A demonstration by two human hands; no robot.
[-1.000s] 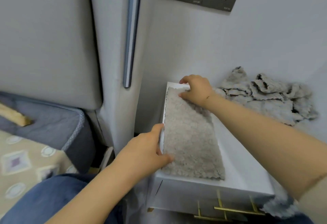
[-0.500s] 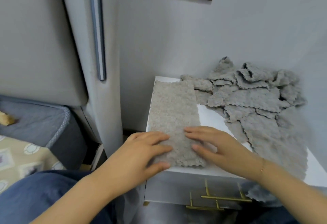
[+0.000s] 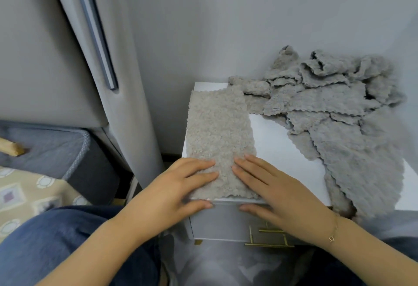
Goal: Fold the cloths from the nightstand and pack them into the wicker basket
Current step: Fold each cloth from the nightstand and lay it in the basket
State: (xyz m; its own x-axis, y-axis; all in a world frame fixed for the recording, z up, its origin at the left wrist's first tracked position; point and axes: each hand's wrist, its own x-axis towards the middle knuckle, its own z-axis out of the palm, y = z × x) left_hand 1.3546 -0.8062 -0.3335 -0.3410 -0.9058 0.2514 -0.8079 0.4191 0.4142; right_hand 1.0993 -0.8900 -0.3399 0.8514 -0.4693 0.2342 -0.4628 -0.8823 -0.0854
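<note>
Writing: none legible anywhere in frame; no brand or label seen.
Far left: bed corner w/ patterned sheet (image 3: 27, 195) at lower left, grey mattress edge (image 3: 56, 147) above it, padded headboard (image 3: 40, 48) filling upper left.
Lower left: blue-jeans knee (image 3: 56, 245).
L hand (image 3: 178, 186): open, flat, palm down; fingers on near-left part of beige cloth, thumb hooked over front edge of nightstand.
Beige cloth (image 3: 219, 136): centre of frame, long folded strip lying flat along left side of white nightstand (image 3: 282, 150), near end at the front edge.
R hand (image 3: 273, 188): open, flat, fingers on near-right part of the strip, thumb below the top's front edge; thin bracelet (image 3: 333, 232) on wrist.
Pile of grey cloths (image 3: 334, 109): right half, crumpled, on back and right of nightstand, one draping over the right-front edge.
Basket: not in view.
Vs 0.5 s ago: hands slid nearer the front edge, thumbs now over it; strip unmoved, pile unchanged; camera tipped lower, socket panel gone from top.
</note>
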